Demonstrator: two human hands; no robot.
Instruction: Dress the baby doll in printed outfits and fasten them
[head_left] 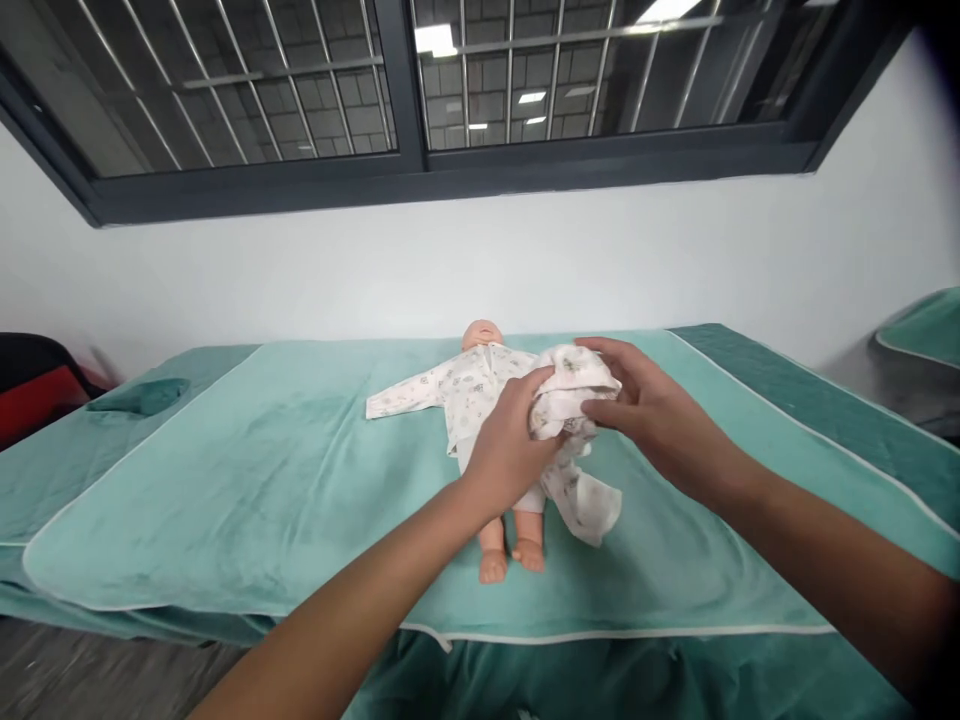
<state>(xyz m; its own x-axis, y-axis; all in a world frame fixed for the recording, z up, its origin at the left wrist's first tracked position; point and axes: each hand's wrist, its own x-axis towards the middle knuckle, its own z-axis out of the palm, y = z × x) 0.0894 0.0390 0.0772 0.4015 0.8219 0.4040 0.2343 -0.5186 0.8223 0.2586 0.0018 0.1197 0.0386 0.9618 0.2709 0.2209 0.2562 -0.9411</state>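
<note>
A baby doll lies on its back on a green bed sheet, head toward the wall. It wears a white printed baby shirt, one sleeve stretched out to the left, and white bottoms; its feet are bare. Above the doll's right-hand side, my left hand grips a white printed baby garment, bunched up with a loose end hanging down. Its folds hide which kind it is. My right hand pinches the same garment from the right, thumb in front and fingers behind.
Behind the bed runs a white wall with a dark-framed barred window. A darker green cover borders the sheet on the right. At the far left is a red and black object.
</note>
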